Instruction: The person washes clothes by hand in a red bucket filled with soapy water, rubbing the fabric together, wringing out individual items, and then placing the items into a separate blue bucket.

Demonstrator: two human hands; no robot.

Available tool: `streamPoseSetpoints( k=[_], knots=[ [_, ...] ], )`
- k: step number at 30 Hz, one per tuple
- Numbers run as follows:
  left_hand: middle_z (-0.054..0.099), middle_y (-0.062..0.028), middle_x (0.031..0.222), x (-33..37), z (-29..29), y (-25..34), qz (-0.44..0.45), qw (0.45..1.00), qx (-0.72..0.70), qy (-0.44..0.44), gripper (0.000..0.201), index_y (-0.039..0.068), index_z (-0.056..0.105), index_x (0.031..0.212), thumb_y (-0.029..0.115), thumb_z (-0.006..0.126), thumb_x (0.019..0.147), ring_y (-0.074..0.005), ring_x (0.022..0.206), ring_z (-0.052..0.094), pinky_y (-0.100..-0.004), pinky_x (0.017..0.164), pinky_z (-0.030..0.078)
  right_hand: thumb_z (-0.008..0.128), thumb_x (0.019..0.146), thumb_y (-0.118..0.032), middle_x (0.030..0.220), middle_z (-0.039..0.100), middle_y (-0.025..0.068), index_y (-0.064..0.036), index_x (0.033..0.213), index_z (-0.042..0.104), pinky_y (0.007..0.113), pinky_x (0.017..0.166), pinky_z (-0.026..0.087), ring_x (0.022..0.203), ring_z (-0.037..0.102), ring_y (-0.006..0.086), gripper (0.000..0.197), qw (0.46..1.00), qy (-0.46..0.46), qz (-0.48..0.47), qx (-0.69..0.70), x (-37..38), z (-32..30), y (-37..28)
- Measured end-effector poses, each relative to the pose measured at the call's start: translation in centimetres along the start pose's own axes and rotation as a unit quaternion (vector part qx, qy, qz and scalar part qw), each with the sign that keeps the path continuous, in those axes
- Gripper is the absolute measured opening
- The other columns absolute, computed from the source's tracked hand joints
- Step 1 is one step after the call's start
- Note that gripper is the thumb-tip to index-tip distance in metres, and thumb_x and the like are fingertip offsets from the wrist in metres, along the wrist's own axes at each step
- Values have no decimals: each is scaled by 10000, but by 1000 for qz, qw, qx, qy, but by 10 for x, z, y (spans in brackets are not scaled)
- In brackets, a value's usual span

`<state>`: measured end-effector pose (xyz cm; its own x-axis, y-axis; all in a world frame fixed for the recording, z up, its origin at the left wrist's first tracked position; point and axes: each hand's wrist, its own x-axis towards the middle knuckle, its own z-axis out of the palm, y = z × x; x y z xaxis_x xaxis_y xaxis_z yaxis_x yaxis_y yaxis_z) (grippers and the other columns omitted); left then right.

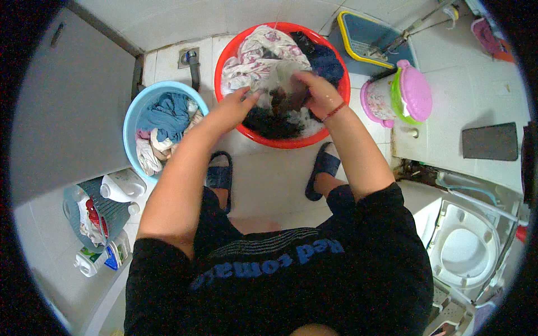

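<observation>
— What step?
— Handwashing, apparently: left hand (230, 110) spread, empty; right hand (325, 98) curled, hold unclear; clothes (269, 47) beneath both in a red tub (286, 143).
— Next?
— Likely a firm two-handed grip.

Shirt: black shirt (314, 291), plain weave not discernible.
Chest print: large blue lettering (269, 260), inverted in this view — thin pale lines (263, 242) run alongside.
Sleeves: left sleeve (154, 263) and right sleeve (386, 210) short, black.
Hands: left hand (232, 109) and right hand (322, 95) bare.
Right wrist: narrow red bracelet (334, 111).
Legwear: dark shorts (213, 218) — lower legs bare.
Footwear: dark, open-toed slippers (219, 178), broad strap.
</observation>
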<state>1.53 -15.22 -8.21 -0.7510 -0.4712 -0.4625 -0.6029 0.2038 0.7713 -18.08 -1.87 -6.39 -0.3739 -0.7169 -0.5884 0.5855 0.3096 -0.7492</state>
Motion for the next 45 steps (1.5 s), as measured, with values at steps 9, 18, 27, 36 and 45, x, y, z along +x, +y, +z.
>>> streamPoseSetpoints(
  k=[9, 18, 27, 36, 45],
  knots=[
    [606, -151, 1206, 51, 106, -20, 4, 607, -787, -108, 561, 50, 544, 1245, 496, 495, 908, -285, 1124, 577, -451, 979, 442, 539, 834, -51, 1204, 501, 117, -13, 1211, 437, 359, 1001, 377, 1171, 478, 253, 393, 924, 209, -277, -163, -49, 56, 57],
    [597, -110, 1199, 70, 155, -41, -85, 539, -835, -70, 354, 93, 573, 1166, 360, 443, 973, -261, 1059, 573, -406, 895, 472, 626, 856, -313, 1035, 607, 230, -39, 1038, 630, 437, 875, 445, 924, 584, 424, 329, 783, 213, -138, -568, 39, 27, 101],
    [330, -271, 1441, 111, 159, -114, -105, 987, 110, 43, 662, 92, 369, 1411, 438, 549, 876, -444, 1316, 336, -519, 1064, 322, 584, 851, -345, 1306, 424, 164, -144, 1272, 536, 491, 1050, 320, 1141, 431, 384, 469, 593, 114, -159, -781, 93, -51, 174],
    [522, -243, 1227, 114, 150, -116, -140, 976, -2, 165, 435, 94, 596, 1188, 362, 561, 846, -413, 1149, 485, -483, 970, 408, 530, 860, -168, 1269, 545, 218, -67, 1204, 593, 447, 946, 451, 1169, 540, 349, 364, 574, -63, 145, -804, 186, -110, 223],
    [506, -182, 1270, 122, 166, -89, -150, 906, -357, 171, 505, 134, 540, 1247, 447, 580, 853, -342, 1177, 473, -429, 977, 405, 500, 946, -303, 1175, 625, 80, -72, 1130, 589, 402, 900, 463, 1050, 596, 229, 309, 991, -89, -29, 97, 7, -19, 61]
  ],
)
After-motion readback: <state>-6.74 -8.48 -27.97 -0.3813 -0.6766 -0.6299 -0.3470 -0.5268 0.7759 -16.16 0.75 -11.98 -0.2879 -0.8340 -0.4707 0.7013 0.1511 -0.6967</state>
